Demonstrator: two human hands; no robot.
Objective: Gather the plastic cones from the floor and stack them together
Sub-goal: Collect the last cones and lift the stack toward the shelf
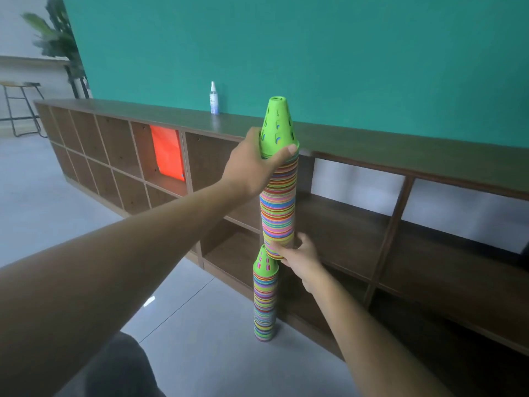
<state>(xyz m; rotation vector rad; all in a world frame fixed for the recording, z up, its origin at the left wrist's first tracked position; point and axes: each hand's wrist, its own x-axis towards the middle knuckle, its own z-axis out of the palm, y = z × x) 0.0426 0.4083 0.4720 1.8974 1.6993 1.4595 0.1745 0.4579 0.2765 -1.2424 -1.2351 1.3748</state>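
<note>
A tall stack of many-coloured plastic cones [277, 207], topped by a green cone [277, 124], is held upright in the air. My left hand [254, 164] grips it near the top, just under the green cone's rim. My right hand [300, 256] grips its bottom end. Right below it a second stack of coloured cones [264, 305] stands on the floor, its green top cone [264, 262] touching or just under the upper stack's base.
A long low wooden shelf unit [343, 224] runs along the teal wall right behind the stacks. A spray bottle [213, 98] stands on its top, and an orange sheet [167, 151] fills one cubby. Grey tiled floor [200, 325] lies in front. A stool [20, 107] stands far left.
</note>
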